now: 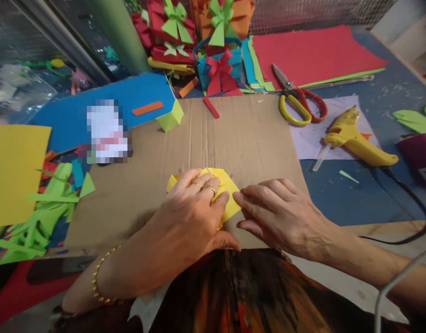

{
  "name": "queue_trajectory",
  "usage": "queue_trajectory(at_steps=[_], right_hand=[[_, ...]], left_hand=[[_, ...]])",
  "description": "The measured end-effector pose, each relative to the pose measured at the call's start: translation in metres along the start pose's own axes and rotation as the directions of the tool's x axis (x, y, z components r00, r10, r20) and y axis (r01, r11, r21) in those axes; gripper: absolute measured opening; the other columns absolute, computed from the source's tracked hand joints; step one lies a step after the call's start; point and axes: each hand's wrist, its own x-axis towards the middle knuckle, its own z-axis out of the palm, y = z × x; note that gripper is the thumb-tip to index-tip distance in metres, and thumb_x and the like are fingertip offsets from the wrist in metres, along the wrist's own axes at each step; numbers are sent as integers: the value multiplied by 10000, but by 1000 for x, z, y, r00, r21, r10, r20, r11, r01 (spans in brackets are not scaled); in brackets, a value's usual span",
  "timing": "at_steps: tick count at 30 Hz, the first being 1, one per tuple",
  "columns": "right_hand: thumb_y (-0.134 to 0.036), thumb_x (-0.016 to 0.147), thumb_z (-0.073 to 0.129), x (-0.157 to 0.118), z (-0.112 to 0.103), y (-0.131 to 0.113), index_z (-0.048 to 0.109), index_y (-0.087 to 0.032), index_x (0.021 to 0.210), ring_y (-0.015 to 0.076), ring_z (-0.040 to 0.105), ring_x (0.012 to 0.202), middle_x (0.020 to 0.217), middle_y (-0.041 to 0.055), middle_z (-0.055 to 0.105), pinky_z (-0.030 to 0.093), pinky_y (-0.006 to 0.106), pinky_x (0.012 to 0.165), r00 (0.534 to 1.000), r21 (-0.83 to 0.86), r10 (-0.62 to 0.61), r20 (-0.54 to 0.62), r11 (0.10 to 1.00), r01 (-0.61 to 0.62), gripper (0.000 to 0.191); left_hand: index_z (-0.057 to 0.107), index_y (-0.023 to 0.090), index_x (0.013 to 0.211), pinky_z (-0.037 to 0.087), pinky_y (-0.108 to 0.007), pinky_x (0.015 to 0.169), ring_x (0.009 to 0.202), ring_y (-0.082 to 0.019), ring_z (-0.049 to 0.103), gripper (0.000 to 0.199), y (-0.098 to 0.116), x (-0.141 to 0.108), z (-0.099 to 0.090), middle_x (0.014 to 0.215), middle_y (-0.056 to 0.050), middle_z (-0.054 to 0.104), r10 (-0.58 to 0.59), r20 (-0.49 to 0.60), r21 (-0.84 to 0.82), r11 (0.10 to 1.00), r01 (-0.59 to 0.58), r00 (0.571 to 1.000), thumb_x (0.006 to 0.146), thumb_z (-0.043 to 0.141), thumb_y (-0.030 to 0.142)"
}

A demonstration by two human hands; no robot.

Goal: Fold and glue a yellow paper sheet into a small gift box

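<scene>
A folded piece of yellow paper [230, 210] lies on the sheet of brown cardboard [254, 134] in front of me. My left hand [199, 208], with rings on two fingers, covers much of it and grips it against the cardboard. At the paper's right corner, the fingertips of my right hand [277, 210] are closed together on the edge. Part of the paper's left end sticks out past my left fingers. Its underside and the folds beneath my hand are hidden.
Scissors [303, 104] and a yellow glue gun [363, 141] with a black cord lie to the right. Behind stand paper bags with bows [219, 67] and stacked red sheets [313, 55]. Green paper scraps [42, 217], a yellow sheet [18, 173] and a blurred-out phone-like object [108, 132] are left.
</scene>
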Motion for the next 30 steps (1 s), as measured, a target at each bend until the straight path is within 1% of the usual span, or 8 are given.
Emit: queue_trajectory(at_steps=[5, 12, 18, 20, 22, 25, 27, 30], right_hand=[[-392, 1069, 504, -1, 0, 0, 665, -96, 1197, 214, 602, 891, 988, 101, 724, 471, 364, 765, 1000, -7, 7, -7, 1000, -7, 361], [-284, 1045, 563, -4, -7, -2, 687, -143, 1127, 192, 625, 854, 972, 77, 748, 477, 353, 759, 1000, -38, -1, -17, 999, 0, 205], [-237, 1039, 559, -7, -19, -2, 720, -180, 1031, 167, 610, 777, 896, 48, 738, 482, 339, 704, 1000, -49, -16, -13, 999, 15, 170], [-244, 1035, 568, -6, -22, -1, 724, -186, 957, 173, 599, 772, 892, 52, 737, 465, 348, 682, 999, -87, -31, -28, 996, 28, 184], [-256, 1037, 567, -3, -22, -2, 728, -178, 953, 190, 604, 812, 946, 70, 749, 462, 366, 691, 998, -111, -54, -43, 993, 49, 199], [-346, 1078, 489, 1, -16, -4, 727, -165, 1000, 199, 613, 882, 1043, 83, 755, 480, 374, 731, 998, -48, -54, -16, 997, 53, 310], [-380, 1092, 447, 1, -12, -7, 719, -163, 978, 193, 610, 882, 1029, 71, 755, 485, 367, 750, 999, 8, -39, 5, 999, 39, 366], [-315, 1079, 496, -2, -11, -9, 703, -162, 960, 176, 603, 840, 968, 46, 754, 479, 351, 785, 1000, 43, -12, 3, 999, 12, 284]], left_hand=[[743, 104, 967, 537, -476, 960, 969, -284, 689, 633, 1, 1, 3, 1031, -131, 734, -7, -21, 1, 1000, 7, 1000, 808, 710, 716], [732, 151, 905, 538, -461, 939, 917, -271, 681, 560, 5, 2, 1, 1001, -100, 721, -31, 12, 45, 999, 30, 999, 806, 736, 702], [723, 173, 959, 521, -483, 987, 1048, -301, 665, 548, 5, 0, 1, 1047, -99, 711, -89, 33, 35, 996, 88, 995, 838, 702, 707], [722, 165, 989, 514, -496, 999, 1093, -313, 651, 522, 5, -1, 0, 1074, -109, 710, -89, 81, 2, 996, 89, 993, 877, 683, 673], [723, 156, 1027, 509, -509, 1001, 1120, -324, 641, 488, 5, -1, -2, 1108, -123, 707, -91, 124, -30, 995, 95, 988, 915, 664, 628], [738, 147, 1026, 508, -531, 997, 1096, -333, 647, 478, 5, 1, -4, 1101, -139, 714, -86, 118, -46, 995, 91, 989, 936, 646, 607], [746, 147, 975, 506, -545, 1005, 1061, -327, 658, 477, 5, 2, -5, 1071, -139, 722, -84, 101, -40, 995, 88, 991, 929, 652, 613], [734, 145, 951, 503, -539, 1025, 1058, -314, 663, 461, 5, 3, -6, 1070, -134, 721, -87, 128, -31, 995, 92, 988, 902, 699, 602]])
